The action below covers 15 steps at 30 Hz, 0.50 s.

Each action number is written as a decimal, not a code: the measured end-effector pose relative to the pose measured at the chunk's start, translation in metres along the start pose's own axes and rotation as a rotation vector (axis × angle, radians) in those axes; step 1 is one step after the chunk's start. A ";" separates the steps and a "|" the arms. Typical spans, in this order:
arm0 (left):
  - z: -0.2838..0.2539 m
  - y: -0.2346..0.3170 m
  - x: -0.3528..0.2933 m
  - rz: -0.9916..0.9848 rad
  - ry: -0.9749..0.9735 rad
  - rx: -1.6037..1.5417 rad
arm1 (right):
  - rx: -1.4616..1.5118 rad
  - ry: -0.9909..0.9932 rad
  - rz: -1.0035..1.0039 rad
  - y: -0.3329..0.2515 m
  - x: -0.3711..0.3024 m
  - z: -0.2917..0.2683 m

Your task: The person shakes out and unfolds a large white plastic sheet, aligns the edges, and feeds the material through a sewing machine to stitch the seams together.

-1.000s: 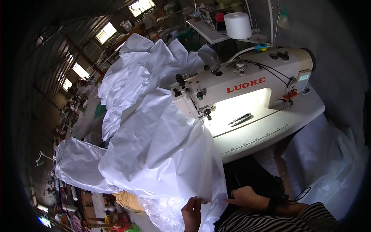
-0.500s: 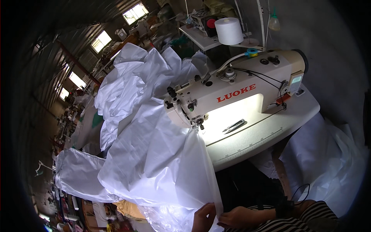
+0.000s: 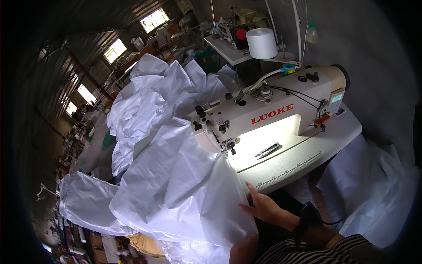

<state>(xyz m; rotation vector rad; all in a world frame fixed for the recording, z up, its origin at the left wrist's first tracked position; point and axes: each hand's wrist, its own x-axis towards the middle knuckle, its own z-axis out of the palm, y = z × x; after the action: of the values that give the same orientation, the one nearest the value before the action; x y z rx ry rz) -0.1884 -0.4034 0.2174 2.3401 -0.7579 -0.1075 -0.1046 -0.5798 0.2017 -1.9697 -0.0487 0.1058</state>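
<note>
A large white, slightly glossy sheet (image 3: pixel 162 189) runs under the needle of a sewing machine (image 3: pixel 268 101) and drapes toward me on the left. At the bottom, my left hand (image 3: pixel 244 251) is closed on the sheet's near edge; it is dim and its fingers are partly hidden. My right hand (image 3: pixel 263 207) is open beside the sheet's right edge, its index finger stretched toward the front edge of the machine bed and its thumb apart, near the sheet. Nothing shows in it. A pair of thread snips (image 3: pixel 268 151) lies on the lit bed under the arm.
Bunched white material (image 3: pixel 154 97) is heaped behind and left of the machine. A white thread cone (image 3: pixel 262 44) stands behind it. More white sheeting (image 3: pixel 369 189) hangs at the right. A yellowish bundle (image 3: pixel 145 243) lies at the lower left.
My right hand has let go of the sheet's lower edge and moved up toward the machine bed, its fingers now apart. My left hand has shifted slightly right and down along the edge.
</note>
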 end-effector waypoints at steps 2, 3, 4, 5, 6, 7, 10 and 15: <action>0.004 0.000 0.002 0.026 -0.010 -0.034 | -0.468 0.069 -0.221 0.002 0.012 -0.005; 0.004 0.000 0.003 0.013 -0.024 -0.072 | -0.583 -0.027 -0.119 0.001 0.017 -0.002; 0.003 -0.001 0.003 -0.002 -0.035 -0.112 | -0.686 -0.094 -0.028 0.000 0.020 0.001; 0.001 -0.002 0.004 0.005 -0.035 -0.080 | -0.779 -0.138 0.018 -0.002 0.022 0.007; -0.002 -0.003 0.006 0.008 -0.037 -0.047 | -0.854 -0.184 0.033 -0.003 0.023 0.012; -0.005 -0.004 0.010 0.008 -0.039 -0.013 | -0.878 -0.134 0.016 -0.004 0.025 0.016; -0.010 -0.005 0.029 -0.059 -0.104 0.202 | -0.935 0.021 -0.019 -0.004 0.038 0.017; 0.005 -0.003 0.063 -0.143 -0.095 0.067 | -1.050 0.061 -0.094 -0.003 0.071 0.006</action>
<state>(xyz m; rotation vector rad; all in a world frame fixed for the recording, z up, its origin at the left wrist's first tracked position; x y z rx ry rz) -0.1362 -0.4391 0.2194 2.4658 -0.6480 -0.2609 -0.0346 -0.5670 0.1985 -3.0116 -0.1859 -0.0617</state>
